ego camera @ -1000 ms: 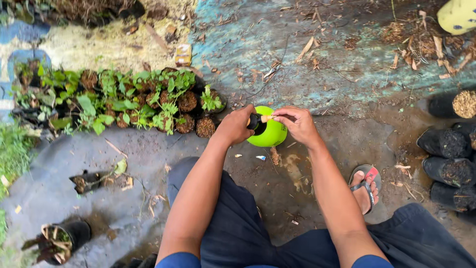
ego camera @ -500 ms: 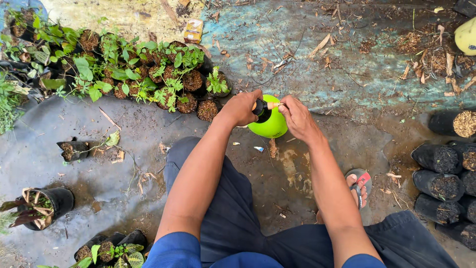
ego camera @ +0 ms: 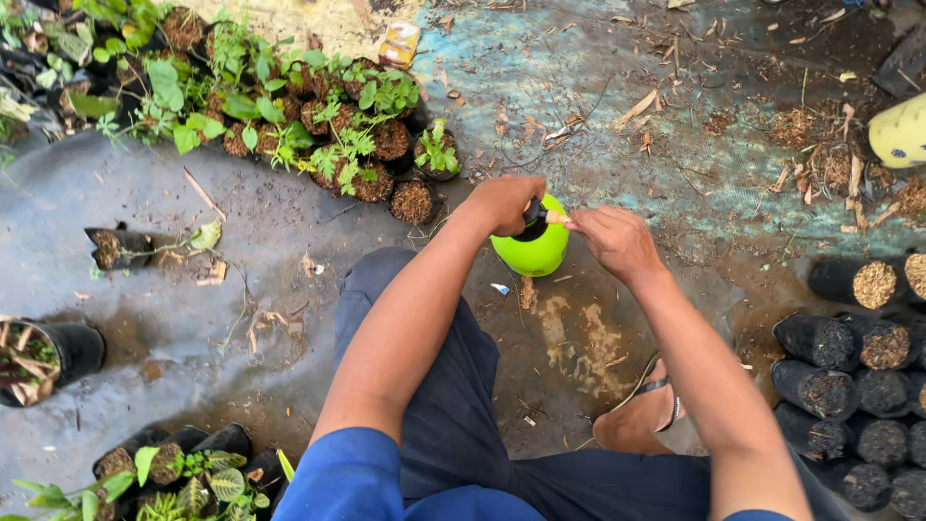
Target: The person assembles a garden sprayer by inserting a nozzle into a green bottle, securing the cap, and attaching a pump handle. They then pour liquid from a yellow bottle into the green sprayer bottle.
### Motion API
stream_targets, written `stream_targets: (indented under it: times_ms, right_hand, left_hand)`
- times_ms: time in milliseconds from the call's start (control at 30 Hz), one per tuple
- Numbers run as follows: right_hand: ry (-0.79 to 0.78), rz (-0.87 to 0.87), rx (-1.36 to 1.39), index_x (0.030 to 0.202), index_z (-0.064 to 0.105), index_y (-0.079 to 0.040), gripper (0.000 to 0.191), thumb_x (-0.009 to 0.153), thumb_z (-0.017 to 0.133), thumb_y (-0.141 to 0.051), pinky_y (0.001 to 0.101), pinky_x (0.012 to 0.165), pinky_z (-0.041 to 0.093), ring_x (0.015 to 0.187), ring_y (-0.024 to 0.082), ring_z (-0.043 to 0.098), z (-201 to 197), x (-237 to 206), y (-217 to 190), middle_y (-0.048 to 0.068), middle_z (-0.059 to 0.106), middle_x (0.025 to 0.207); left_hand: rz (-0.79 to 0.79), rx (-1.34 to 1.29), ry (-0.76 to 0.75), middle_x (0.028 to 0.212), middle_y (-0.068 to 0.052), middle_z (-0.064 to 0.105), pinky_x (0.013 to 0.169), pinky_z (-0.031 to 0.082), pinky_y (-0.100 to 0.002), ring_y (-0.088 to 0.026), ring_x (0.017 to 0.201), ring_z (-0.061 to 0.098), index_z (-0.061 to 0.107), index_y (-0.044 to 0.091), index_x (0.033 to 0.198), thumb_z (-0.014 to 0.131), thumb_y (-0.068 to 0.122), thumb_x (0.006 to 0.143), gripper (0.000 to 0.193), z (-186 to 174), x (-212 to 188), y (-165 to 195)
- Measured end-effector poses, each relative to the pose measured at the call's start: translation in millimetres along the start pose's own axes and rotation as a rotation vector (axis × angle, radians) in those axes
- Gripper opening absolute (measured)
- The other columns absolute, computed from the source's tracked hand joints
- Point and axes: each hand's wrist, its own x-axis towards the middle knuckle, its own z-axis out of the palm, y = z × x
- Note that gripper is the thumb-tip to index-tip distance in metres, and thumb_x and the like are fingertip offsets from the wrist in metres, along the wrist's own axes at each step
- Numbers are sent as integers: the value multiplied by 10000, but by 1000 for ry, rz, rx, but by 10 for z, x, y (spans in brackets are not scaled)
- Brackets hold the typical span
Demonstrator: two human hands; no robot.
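Left hand closed over the black neck of a lime-green round bottle, fingers wrapped on its top. Right hand pinched shut on a thin pale stick, whose tip meets the bottle's black cap right beside the left hand's grip. Bottle body smooth, glossy, bulbous; sits on wet dark ground directly below both hands. Whether it rests or is lifted slightly: cannot tell.

Just under the grip: small white scrap on the mud, a pale sandy stain toward the person's legs. Bent knee in dark blue trousers nearer the person than the bottle; sandalled foot under the right forearm.

Just beyond the left hand: black nursery bags with leafy seedlings, clustered. Off to the right of the grip, well apart: filled black grow bags lying on their sides. Far beyond: blue-stained ground littered with dry leaves.
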Motion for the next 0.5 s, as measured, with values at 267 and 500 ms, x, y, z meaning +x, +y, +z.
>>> stream_targets:
  times_ms: [267, 500]
  right_hand:
    - [-423, 418, 501, 972, 637, -46, 313, 1109, 460, -265, 304, 648, 544, 710, 121, 682, 113, -21, 289, 38, 706, 790]
    - [-575, 615, 614, 962, 688, -29, 299, 1064, 500, -237, 293, 636, 573, 682, 122, 700, 13, -144, 342, 47, 764, 779]
  left_hand:
    - [-10, 10, -55, 1065, -129, 726, 854, 546, -478, -357, 1073, 676, 598, 147, 1149, 799, 146, 712, 481, -51, 100, 6]
    - [39, 80, -52, 1040, -138, 734, 847, 556, -491, -360, 1034, 697, 600, 134, 1179, 797, 152, 732, 489, -10, -47, 237]
